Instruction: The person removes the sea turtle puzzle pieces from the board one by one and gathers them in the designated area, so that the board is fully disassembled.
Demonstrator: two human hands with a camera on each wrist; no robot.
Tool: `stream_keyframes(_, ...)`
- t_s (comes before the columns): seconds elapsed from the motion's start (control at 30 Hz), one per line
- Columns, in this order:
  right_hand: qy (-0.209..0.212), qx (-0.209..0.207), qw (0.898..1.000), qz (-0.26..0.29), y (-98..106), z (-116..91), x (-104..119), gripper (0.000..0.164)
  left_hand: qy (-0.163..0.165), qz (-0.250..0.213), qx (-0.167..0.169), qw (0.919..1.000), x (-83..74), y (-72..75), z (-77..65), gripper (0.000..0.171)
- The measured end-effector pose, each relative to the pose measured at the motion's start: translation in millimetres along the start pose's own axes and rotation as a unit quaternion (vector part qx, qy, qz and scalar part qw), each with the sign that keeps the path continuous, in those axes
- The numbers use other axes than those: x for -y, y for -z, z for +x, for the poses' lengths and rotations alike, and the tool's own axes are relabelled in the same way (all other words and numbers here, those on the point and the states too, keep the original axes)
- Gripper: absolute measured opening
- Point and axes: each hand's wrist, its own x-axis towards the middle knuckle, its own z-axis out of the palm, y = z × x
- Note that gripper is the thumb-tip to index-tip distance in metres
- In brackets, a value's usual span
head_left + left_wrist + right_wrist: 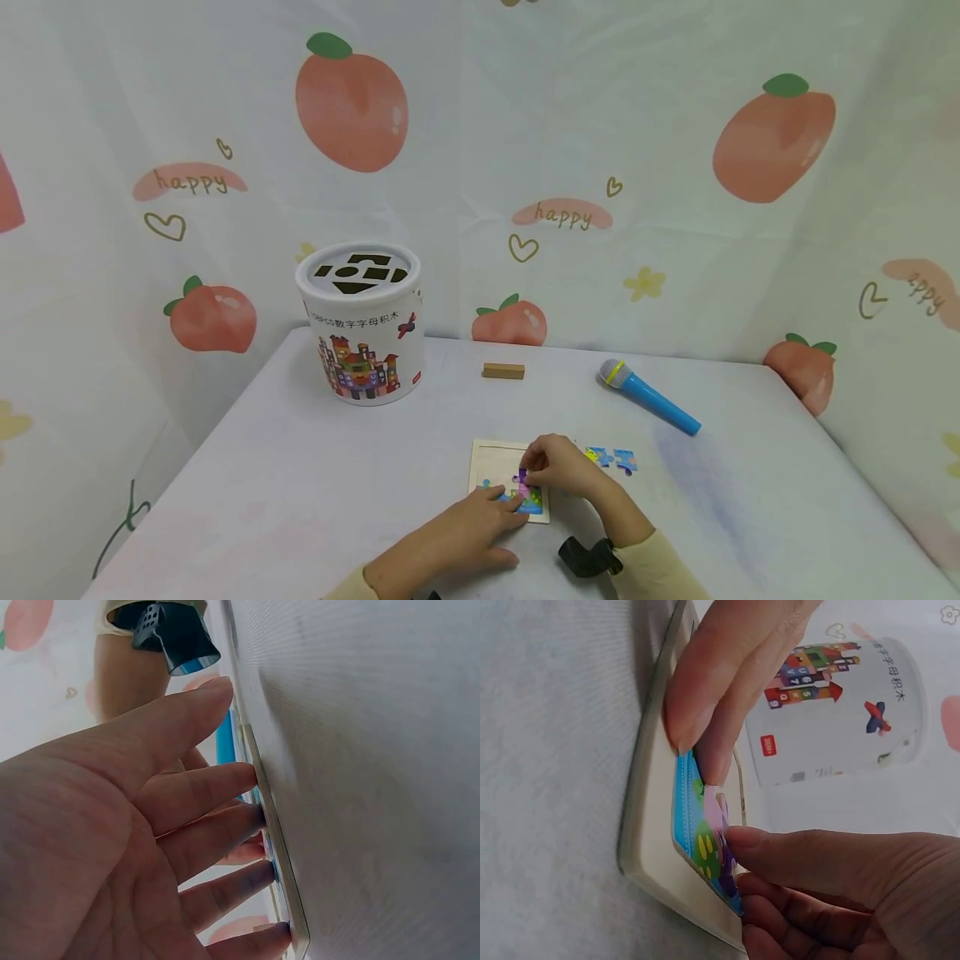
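Note:
A small jigsaw puzzle lies in a light wooden tray (482, 454), its lower part covered with colourful pieces. My left hand (474, 527) has its fingers extended, and their tips rest on the pieces along the tray's near side. From the right, my right hand (564, 468) pinches a purple puzzle piece (522, 477) between thumb and fingers, over the tray's right part. In the right wrist view, a blue-edged corner piece (684, 802) with green and yellow patches lies by the fingertips. The thumb and fingers hide part of the purple piece.
Two loose puzzle pieces (625, 460) lie right of the tray. A blue toy microphone (660, 404) is farther back, and a wooden block (503, 371) sits behind the tray. At the back left stands a white bucket (367, 333) with shape holes in its lid, before a printed cloth.

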Motion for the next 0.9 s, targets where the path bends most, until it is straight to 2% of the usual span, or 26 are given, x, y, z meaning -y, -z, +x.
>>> stream_keyframes(0.27,0.016,0.002,1.000,-0.007,2,-1,-1,0.004,0.009,-0.020,0.008,0.9997,-0.5,2.5,-0.2,0.051)
stream_keyframes(0.5,0.005,0.006,1.000,0.017,4,-1,-4,0.005,0.015,-0.032,0.013,0.9993,-0.8,3.0,-0.1,0.051)
stream_keyframes(0.9,0.029,0.017,0.998,0.057,8,-3,-11,0.006,0.021,-0.036,0.008,0.9991,0.4,-1.3,0.6,0.051)
